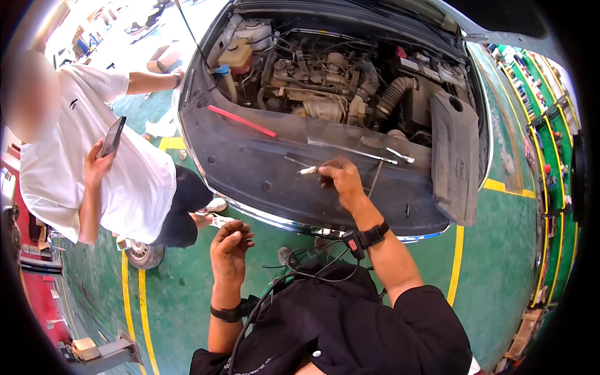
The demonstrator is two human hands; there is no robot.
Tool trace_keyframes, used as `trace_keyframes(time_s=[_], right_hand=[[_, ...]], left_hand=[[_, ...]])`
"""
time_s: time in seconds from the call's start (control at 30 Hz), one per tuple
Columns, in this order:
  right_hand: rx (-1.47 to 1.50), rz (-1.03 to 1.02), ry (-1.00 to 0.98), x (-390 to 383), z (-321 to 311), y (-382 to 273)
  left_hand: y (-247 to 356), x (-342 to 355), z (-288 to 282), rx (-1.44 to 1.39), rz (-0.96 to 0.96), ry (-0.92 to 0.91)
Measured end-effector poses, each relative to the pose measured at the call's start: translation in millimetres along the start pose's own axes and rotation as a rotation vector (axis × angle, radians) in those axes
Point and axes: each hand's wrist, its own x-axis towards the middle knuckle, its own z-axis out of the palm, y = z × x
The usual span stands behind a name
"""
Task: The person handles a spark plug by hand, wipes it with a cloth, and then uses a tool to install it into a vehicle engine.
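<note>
My right hand (337,181) pinches a small light metal part, like a spark plug (308,170), over the dark front cover (256,159) of a car's engine bay. Near it lie a long thin metal bar (351,152), more thin rods, a small silver tool (401,155) and a red strip (242,121). My left hand (230,250) hangs below the bumper, its fingers loosely curled and apart, with nothing visible in them. The engine (319,81) is exposed. A grey plastic engine cover (455,162) leans at the right of the bay.
A person in a white shirt (112,181) stands close at the left, holding a phone (112,135). A wheel (145,256) lies behind them on the green floor (494,250), which has yellow lines. Green shelves with small items (550,162) line the right. A metal stand (112,353) is at lower left.
</note>
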Motion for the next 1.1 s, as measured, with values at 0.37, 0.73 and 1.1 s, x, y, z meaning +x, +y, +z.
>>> trace_keyframes(time_s=[0.37, 0.73, 1.1], right_hand=[[-0.618, -0.42, 0.379, 105.9, 40.1, 21.2], [-0.675, -0.318, 0.39, 126.2, 78.3, 28.3], [-0.512, 0.009, 0.138, 139.1, 71.8, 36.3]], left_hand=[[9.7, -26.3, -48.1, -0.118, 0.059, 0.174], [7.1, -55.7, -89.4, -0.246, 0.103, 0.302], [15.2, -55.0, -91.1, -0.267, 0.064, 0.348]])
